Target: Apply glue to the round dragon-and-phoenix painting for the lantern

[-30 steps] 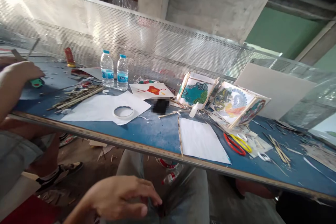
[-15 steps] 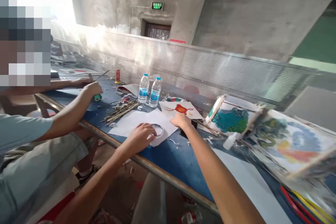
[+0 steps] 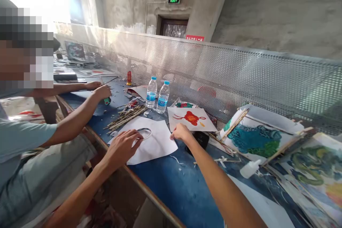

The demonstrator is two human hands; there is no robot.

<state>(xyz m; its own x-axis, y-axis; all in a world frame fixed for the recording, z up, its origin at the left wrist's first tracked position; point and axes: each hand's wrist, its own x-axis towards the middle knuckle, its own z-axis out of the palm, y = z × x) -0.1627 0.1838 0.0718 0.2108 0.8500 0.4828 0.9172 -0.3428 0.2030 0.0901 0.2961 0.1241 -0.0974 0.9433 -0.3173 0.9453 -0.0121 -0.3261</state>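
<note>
My left hand (image 3: 123, 145) lies on a white paper sheet (image 3: 156, 144) with its fingers stretched toward a thin metal ring (image 3: 145, 133) that rests on the sheet. My right hand (image 3: 182, 132) has its fingers curled at the far right corner of the same sheet, beside a card with a red knot drawing (image 3: 191, 118). Whether it pinches the paper is unclear. A dark phone-like object (image 3: 201, 139) lies just right of that hand.
Another person sits at my left, a hand (image 3: 103, 92) on a green-handled tool. Two water bottles (image 3: 157, 94) and a pile of bamboo sticks (image 3: 125, 114) stand behind the sheet. Painted lantern frames (image 3: 253, 139), a small glue bottle (image 3: 249, 168) and scraps crowd the blue table (image 3: 171, 185). A perforated metal screen (image 3: 213, 74) backs it.
Both my hands came up from my lap and reached onto the white sheet. The view swung left and closer. My left hand now lies just short of the ring.
</note>
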